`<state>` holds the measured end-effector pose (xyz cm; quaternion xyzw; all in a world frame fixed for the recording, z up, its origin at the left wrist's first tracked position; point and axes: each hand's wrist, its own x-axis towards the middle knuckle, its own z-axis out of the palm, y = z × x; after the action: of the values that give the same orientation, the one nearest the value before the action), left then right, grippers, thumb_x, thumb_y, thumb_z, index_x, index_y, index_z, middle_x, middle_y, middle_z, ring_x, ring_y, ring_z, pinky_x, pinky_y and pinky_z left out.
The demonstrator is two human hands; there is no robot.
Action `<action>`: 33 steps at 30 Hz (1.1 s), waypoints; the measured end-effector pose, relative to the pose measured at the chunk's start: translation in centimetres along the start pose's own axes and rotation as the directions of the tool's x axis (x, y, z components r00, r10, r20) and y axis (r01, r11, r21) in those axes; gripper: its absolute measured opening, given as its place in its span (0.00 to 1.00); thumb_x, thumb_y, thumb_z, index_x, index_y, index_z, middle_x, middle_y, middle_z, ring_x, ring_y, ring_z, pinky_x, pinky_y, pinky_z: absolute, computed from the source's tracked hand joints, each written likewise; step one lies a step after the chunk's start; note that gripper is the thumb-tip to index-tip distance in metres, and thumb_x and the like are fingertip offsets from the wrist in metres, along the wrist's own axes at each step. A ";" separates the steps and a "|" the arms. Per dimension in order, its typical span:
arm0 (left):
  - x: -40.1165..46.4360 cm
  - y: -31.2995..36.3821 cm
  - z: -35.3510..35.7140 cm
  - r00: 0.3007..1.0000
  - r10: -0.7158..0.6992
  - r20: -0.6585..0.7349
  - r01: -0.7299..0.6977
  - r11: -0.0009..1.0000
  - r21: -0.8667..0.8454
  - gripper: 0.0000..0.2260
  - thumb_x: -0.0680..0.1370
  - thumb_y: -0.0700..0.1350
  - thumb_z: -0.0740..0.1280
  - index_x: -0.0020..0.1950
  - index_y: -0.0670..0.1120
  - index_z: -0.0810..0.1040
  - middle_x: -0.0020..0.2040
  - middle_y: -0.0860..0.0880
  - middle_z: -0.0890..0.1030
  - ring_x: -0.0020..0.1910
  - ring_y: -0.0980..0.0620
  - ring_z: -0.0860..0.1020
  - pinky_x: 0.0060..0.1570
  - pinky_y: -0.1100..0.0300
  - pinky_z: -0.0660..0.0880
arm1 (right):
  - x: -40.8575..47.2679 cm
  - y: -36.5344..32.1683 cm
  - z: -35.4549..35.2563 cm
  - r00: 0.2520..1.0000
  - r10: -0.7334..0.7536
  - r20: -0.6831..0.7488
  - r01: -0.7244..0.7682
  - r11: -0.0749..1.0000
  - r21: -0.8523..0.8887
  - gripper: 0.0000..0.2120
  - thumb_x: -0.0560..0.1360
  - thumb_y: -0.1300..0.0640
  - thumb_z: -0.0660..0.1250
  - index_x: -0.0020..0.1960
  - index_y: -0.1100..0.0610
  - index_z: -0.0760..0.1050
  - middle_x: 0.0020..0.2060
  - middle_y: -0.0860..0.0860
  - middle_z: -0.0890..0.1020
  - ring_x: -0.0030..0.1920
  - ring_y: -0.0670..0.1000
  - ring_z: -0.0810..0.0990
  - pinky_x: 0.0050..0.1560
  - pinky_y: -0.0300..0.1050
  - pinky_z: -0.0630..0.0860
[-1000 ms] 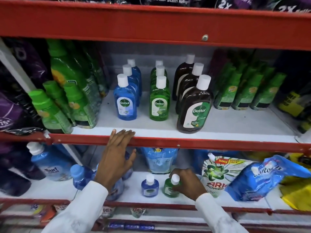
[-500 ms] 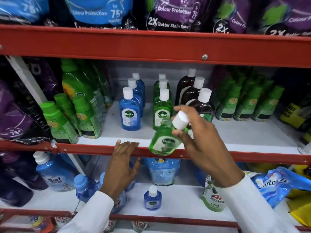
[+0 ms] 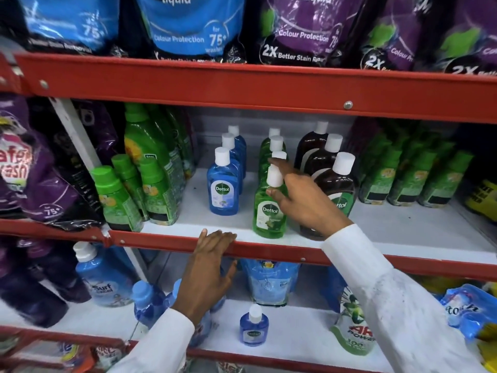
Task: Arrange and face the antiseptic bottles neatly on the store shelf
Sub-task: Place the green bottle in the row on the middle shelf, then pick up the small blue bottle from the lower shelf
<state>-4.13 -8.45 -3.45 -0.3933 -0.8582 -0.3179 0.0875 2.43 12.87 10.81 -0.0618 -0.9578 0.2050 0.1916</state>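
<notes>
A green Dettol bottle (image 3: 269, 214) with a white cap stands upright at the front of the green row on the white middle shelf (image 3: 403, 230), label facing out. My right hand (image 3: 304, 200) grips it around the neck and cap. To its left is a row of blue Dettol bottles (image 3: 222, 189), to its right a row of brown ones (image 3: 341, 184), partly hidden by my hand. My left hand (image 3: 207, 275) rests flat on the red shelf edge (image 3: 269, 250), fingers apart. One small blue Dettol bottle (image 3: 254, 329) stands alone on the lower shelf.
Green-capped bottles (image 3: 118, 197) crowd the shelf's left side, and more green bottles (image 3: 403, 181) fill the right. Purple and blue detergent pouches (image 3: 188, 28) line the top shelf. Blue refill pouches (image 3: 269, 281), a Surf bottle (image 3: 102, 278) and an Ariel pouch (image 3: 355, 332) sit below.
My right hand lifted the small green bottle from the lower shelf, carried it up tilted, and now holds it upright at the front of the green row. My left hand stayed on the shelf edge.
</notes>
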 end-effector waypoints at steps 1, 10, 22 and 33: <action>0.0 -0.1 -0.1 1.000 0.005 0.006 -0.006 1.000 0.005 0.26 0.72 0.46 0.70 0.70 0.49 0.72 0.67 0.47 0.77 0.70 0.48 0.71 0.76 0.64 0.42 | -0.1 0.1 0.1 1.000 -0.007 -0.005 0.007 1.000 0.006 0.31 0.78 0.53 0.65 0.76 0.51 0.54 0.54 0.62 0.83 0.51 0.63 0.82 0.53 0.59 0.79; -0.1 -1.2 -2.7 0.996 -0.019 -0.090 0.027 0.996 0.082 0.24 0.74 0.49 0.68 0.69 0.48 0.71 0.69 0.47 0.75 0.71 0.49 0.68 0.77 0.56 0.49 | -5.4 -1.3 0.7 0.897 -0.042 -0.439 0.099 0.989 0.108 0.25 0.75 0.54 0.71 0.70 0.56 0.69 0.62 0.54 0.75 0.63 0.51 0.72 0.66 0.42 0.69; -1.6 -2.8 -3.0 0.998 -0.060 -0.034 0.059 0.998 -0.023 0.25 0.73 0.48 0.67 0.70 0.48 0.71 0.67 0.46 0.76 0.71 0.48 0.68 0.78 0.52 0.51 | -13.4 4.9 18.9 0.859 0.127 0.495 -0.160 0.987 0.023 0.22 0.65 0.47 0.73 0.58 0.47 0.76 0.55 0.50 0.84 0.54 0.54 0.81 0.53 0.48 0.78; -2.9 -5.9 -6.3 0.998 -0.050 -0.035 0.054 0.990 0.133 0.24 0.75 0.49 0.65 0.71 0.47 0.70 0.67 0.46 0.76 0.70 0.47 0.70 0.79 0.52 0.50 | -10.9 -2.1 10.5 0.988 0.027 0.155 -0.050 0.987 0.152 0.17 0.71 0.49 0.72 0.59 0.45 0.76 0.52 0.44 0.85 0.51 0.47 0.82 0.53 0.47 0.78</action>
<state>-7.10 -17.00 -2.46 -0.3592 -0.8860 -0.2679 0.1188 8.23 4.98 -0.89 -0.0494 -0.9494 0.2867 0.1180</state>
